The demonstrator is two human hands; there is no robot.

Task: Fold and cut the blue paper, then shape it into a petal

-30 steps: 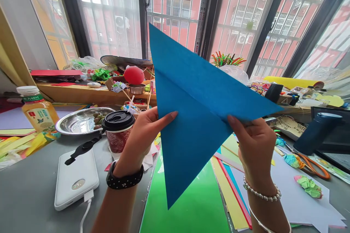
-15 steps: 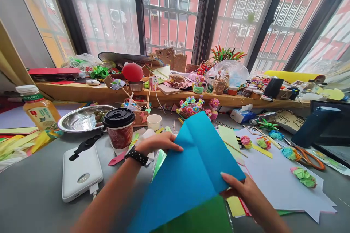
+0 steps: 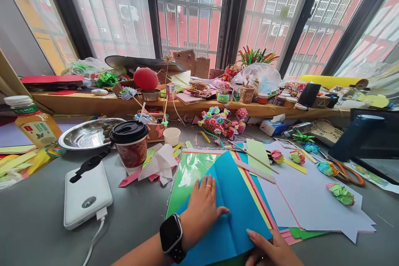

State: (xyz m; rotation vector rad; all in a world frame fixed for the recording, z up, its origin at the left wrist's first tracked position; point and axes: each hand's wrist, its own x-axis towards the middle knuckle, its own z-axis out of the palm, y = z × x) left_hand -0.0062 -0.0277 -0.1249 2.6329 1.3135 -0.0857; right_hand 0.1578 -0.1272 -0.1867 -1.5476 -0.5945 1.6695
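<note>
A sheet of blue paper point(image 3: 241, 203) with a crease down its middle lies over a green pack of coloured paper point(image 3: 195, 164) in a clear sleeve. My left hand point(image 3: 202, 205), with a ring and a watch point(image 3: 171, 237) on the wrist, rests flat on the sheet, fingers stretched out and thumb apart. At the lower right corner, my right hand point(image 3: 268, 245) pinches the blue paper's edge between thumb and fingers; its fingertips are partly hidden under the sheet and at the frame's bottom.
Left of the paper are a lidded coffee cup point(image 3: 129, 147), a white power bank point(image 3: 89, 195) with a cable, and crumpled scraps point(image 3: 160, 164). On the right, crumpled paper flowers point(image 3: 341, 193) and orange scissors point(image 3: 352, 174) lie by white sheets point(image 3: 311, 199). Crafts crowd the windowsill point(image 3: 199, 108).
The blue sheet has come down from being held up onto the paper pack. My left hand has let go of its edge and now presses flat on it; my right hand has moved lower.
</note>
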